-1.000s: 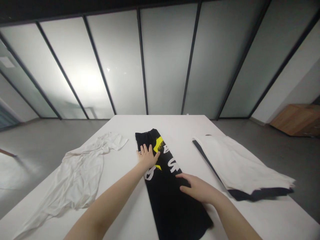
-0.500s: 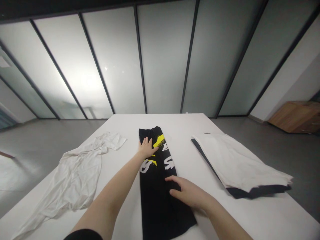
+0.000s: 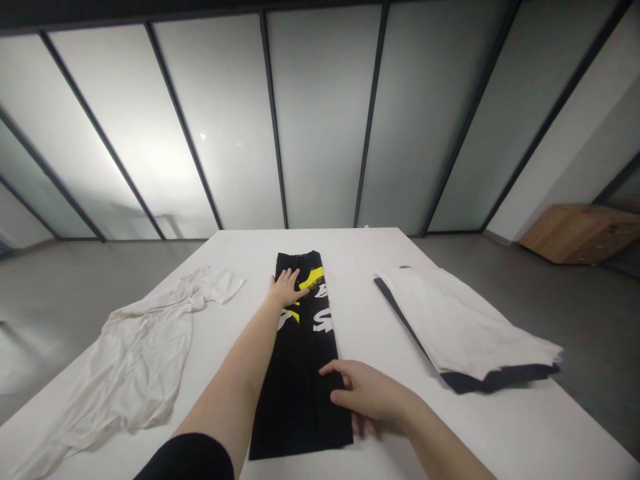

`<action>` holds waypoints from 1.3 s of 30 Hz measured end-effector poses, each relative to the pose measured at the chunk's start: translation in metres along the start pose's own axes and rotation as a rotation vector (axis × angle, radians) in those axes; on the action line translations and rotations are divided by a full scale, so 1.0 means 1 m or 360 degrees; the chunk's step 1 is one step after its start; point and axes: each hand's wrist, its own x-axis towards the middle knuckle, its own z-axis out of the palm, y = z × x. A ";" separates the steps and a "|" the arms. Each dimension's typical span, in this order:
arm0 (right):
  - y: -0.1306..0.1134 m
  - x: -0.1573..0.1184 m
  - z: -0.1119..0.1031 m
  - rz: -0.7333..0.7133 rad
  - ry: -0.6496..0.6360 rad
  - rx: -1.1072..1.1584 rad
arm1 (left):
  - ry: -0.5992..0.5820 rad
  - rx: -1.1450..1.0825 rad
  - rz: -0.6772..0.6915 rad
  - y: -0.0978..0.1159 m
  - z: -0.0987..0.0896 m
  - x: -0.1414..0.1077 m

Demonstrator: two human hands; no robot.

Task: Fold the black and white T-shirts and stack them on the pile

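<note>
Black pants [image 3: 303, 367] lie flat in front of you, waistband pointing to 12 o'clock and hem to 6; take them as the clock's centre. At 12, well beyond them, stands a frosted-glass partition [image 3: 320, 133] with dark frames, above a grey floor [image 3: 475, 257]. Your white table [image 3: 355, 280] runs away from you beneath the clothes. At 2 o'clock, off the table, is a wooden drawer cabinet [image 3: 580, 233].

At 9 o'clock a thin white shirt [image 3: 150, 347] lies crumpled, apart from the pants. At 3, also apart, a smooth white garment [image 3: 465, 327] covers a dark garment [image 3: 465, 383], whose edge shows on the side facing the pants and along the near end.

A black sleeve [image 3: 195, 457] ends on your left forearm, which crosses the pants' 9 o'clock edge. Your left hand [image 3: 287, 287] is palm down near the waistband, fingers fanned, gripping nothing. Your right hand [image 3: 370, 393] is at the 4 o'clock edge, thumb and forefinger parted over the cloth with a small gap between them; you cannot tell whether its lower fingers touch the fabric.

Near the waistband are white letters [image 3: 323, 321] and a yellow print [image 3: 315, 277]. Just beyond the white garment shows a small dark object [image 3: 405, 267], too small to identify.
</note>
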 end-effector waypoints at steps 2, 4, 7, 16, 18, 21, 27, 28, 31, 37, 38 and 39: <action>0.001 -0.001 -0.002 0.0018 -0.0096 -0.0052 | 0.0035 0.0017 -0.0100 0.005 -0.001 -0.007; 0.002 -0.002 -0.004 0.0049 -0.0211 -0.0092 | 0.0048 0.0034 -0.0176 0.010 -0.002 -0.018; 0.003 -0.004 -0.006 0.0136 -0.0358 -0.0092 | 0.0063 0.0010 -0.0198 0.016 -0.001 -0.042; -0.002 -0.007 -0.007 0.0205 -0.0362 -0.0108 | 0.0038 -0.0026 0.0213 0.014 0.014 -0.191; -0.004 -0.010 -0.008 0.0222 -0.0437 -0.0206 | 0.0033 -0.0020 0.0317 0.020 0.010 -0.226; -0.007 -0.016 -0.009 0.0008 -0.0296 -0.0508 | -0.0057 -0.0094 0.0523 0.038 -0.004 -0.259; -0.020 -0.019 0.019 -0.0508 0.0073 -0.1108 | -0.0627 -0.0181 0.1046 0.058 -0.028 -0.260; -0.021 -0.017 0.025 -0.0525 0.0070 -0.1182 | -0.0638 -0.0198 0.1077 0.057 -0.029 -0.259; -0.023 -0.013 0.040 -0.0491 0.0114 -0.1293 | -0.0624 -0.0210 0.1102 0.049 -0.030 -0.260; -0.021 -0.017 0.050 -0.0480 0.0289 -0.1343 | -0.0579 -0.0226 0.1077 0.044 -0.032 -0.268; -0.021 -0.017 0.051 -0.0480 0.0294 -0.1349 | -0.0579 -0.0230 0.1063 0.045 -0.033 -0.269; -0.022 -0.017 0.052 -0.0479 0.0295 -0.1356 | -0.0581 -0.0230 0.1044 0.046 -0.034 -0.269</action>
